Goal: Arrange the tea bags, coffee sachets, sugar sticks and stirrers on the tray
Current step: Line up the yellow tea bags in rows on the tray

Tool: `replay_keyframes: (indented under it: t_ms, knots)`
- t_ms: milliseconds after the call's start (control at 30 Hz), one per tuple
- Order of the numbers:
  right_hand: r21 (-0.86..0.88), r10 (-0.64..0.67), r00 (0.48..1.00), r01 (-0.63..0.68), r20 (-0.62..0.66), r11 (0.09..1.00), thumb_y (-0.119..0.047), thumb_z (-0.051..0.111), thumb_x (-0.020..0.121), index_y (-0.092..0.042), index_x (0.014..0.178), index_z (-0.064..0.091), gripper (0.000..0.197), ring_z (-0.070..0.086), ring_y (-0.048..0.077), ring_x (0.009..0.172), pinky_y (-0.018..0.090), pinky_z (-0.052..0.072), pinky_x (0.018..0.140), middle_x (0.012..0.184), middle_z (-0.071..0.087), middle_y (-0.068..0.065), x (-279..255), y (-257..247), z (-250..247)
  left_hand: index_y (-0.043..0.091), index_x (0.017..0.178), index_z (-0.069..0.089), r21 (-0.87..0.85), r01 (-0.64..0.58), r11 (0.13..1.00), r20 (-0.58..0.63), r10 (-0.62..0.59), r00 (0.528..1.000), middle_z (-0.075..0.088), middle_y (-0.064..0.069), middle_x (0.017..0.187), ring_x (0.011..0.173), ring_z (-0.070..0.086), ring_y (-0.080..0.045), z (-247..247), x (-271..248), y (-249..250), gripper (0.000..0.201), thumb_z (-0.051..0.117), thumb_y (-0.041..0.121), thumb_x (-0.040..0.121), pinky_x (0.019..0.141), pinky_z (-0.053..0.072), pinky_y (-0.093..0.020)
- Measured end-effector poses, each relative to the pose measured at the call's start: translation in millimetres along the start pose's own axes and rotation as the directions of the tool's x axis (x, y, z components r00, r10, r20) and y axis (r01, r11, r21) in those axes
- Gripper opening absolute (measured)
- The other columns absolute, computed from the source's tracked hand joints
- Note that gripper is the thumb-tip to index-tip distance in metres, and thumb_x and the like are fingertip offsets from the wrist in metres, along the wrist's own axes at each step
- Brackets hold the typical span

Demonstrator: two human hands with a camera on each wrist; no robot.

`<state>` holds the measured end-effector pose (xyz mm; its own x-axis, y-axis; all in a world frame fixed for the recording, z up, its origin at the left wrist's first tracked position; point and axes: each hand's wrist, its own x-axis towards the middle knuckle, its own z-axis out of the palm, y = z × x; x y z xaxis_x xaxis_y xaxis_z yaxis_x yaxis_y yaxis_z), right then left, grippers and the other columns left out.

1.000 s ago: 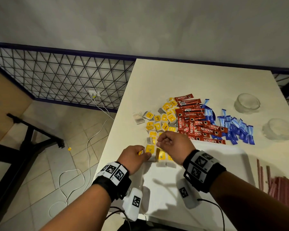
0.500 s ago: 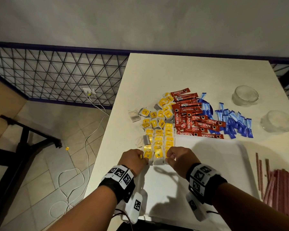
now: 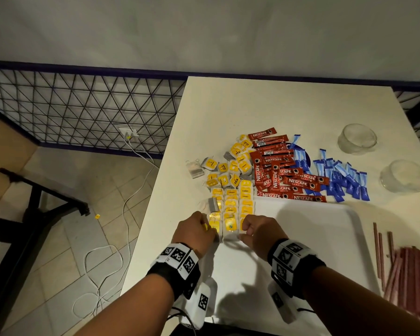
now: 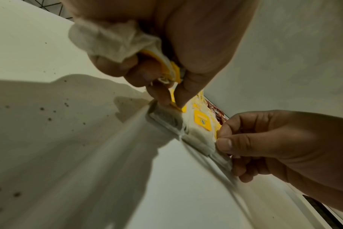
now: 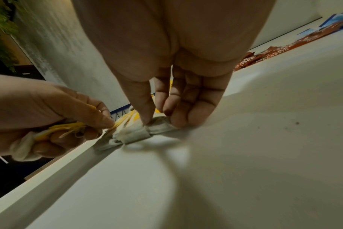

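Note:
Yellow-tagged tea bags [image 3: 230,209] lie in three columns along the left side of the white tray [image 3: 325,238]. My left hand [image 3: 197,232] grips a small bunch of tea bags [image 4: 116,41] in its curled fingers, and its fingertips pinch a yellow tag at the near end of the left column. My right hand [image 3: 257,232] pinches the nearest tea bag [image 5: 159,124] of the right column between thumb and fingers. Loose tea bags [image 3: 228,166], red coffee sachets [image 3: 284,175] and blue sugar sticks [image 3: 342,180] lie in piles beyond the tray. Brown stirrers [image 3: 410,275] lie to its right.
Two upturned glass bowls [image 3: 357,138] [image 3: 405,175] stand at the table's right side. The table's left edge runs just left of the tray, with tiled floor and a white cable [image 3: 102,263] below. A wire fence [image 3: 83,105] and a wall are behind.
Both hands have drawn back toward me along the tea bag columns, uncovering the rows. In the last half second they have hardly moved.

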<state>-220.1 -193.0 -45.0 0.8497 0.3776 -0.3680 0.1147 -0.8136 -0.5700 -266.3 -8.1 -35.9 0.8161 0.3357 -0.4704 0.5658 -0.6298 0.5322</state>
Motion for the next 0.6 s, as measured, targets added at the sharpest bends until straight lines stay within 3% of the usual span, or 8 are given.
replay_keyframes:
  t_ms: [200,500,600]
  knots:
    - [-0.012,-0.02,1.0,0.02,-0.011,1.0,-0.026,0.072,0.082,-0.014,0.094,0.062,0.021,0.059,0.021,0.083,0.028,0.049,0.078,0.089,0.063,0.003,1.4,1.4,2.6,0.025,0.079,0.054,0.043,-0.052,0.998,0.047,0.05,0.998,0.063,0.002,0.079,0.078,0.06,-0.021,5.1,0.4,1.5,0.014,0.066,0.032,0.078,0.068,0.05,-0.03]
    - [-0.013,-0.025,1.0,0.025,-0.005,1.0,-0.026,0.072,0.081,-0.014,0.092,0.061,0.019,0.059,0.021,0.083,0.029,0.049,0.077,0.087,0.062,0.002,3.8,2.6,3.2,0.023,0.083,0.057,0.151,-0.116,0.982,0.076,0.106,0.991,0.065,-0.001,0.088,0.087,0.06,-0.024,5.3,5.1,4.0,0.012,0.06,0.034,0.084,0.074,0.05,-0.03]
    - [-0.009,-0.024,1.0,0.024,-0.008,1.0,-0.032,0.072,0.081,-0.018,0.089,0.062,0.019,0.058,0.018,0.08,0.027,0.049,0.076,0.084,0.061,-0.003,1.4,0.4,-4.0,0.024,0.074,0.057,0.041,-0.126,0.991,0.009,0.126,0.992,0.063,0.007,0.075,0.074,0.059,-0.013,-3.5,0.2,4.1,0.024,0.068,0.044,0.081,0.063,0.043,-0.023]
